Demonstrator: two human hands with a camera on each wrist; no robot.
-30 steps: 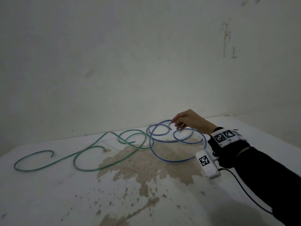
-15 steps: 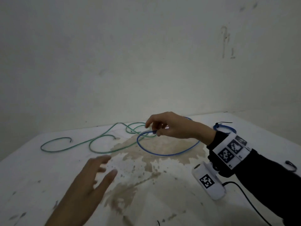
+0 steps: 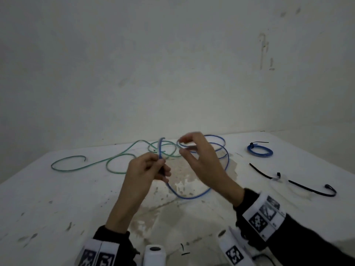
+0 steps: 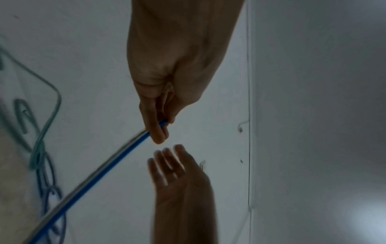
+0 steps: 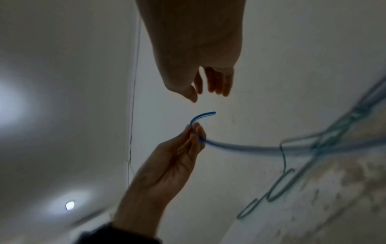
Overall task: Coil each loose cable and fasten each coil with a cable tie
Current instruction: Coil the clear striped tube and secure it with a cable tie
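Observation:
A loose blue cable (image 3: 189,197) lies in loops on the white table (image 3: 57,208). My left hand (image 3: 161,162) pinches it a little below its free end (image 3: 161,139), which sticks up above the fingers. The same pinch shows in the left wrist view (image 4: 159,130) and the right wrist view (image 5: 196,130). My right hand (image 3: 182,145) hovers just right of it, thumb and fingers spread, holding nothing. A loose green cable (image 3: 76,168) sprawls to the left, its loops crossing the blue ones.
A small blue coil (image 3: 260,151) fastened with a black tie lies at the back right. Two loose black cable ties (image 3: 262,172) (image 3: 315,190) lie on the right. A brown stain (image 3: 184,175) marks the table's middle. A wall stands close behind.
My left hand came up from the lower left and took the blue cable near its end. My right hand let go of the cable and spread its fingers.

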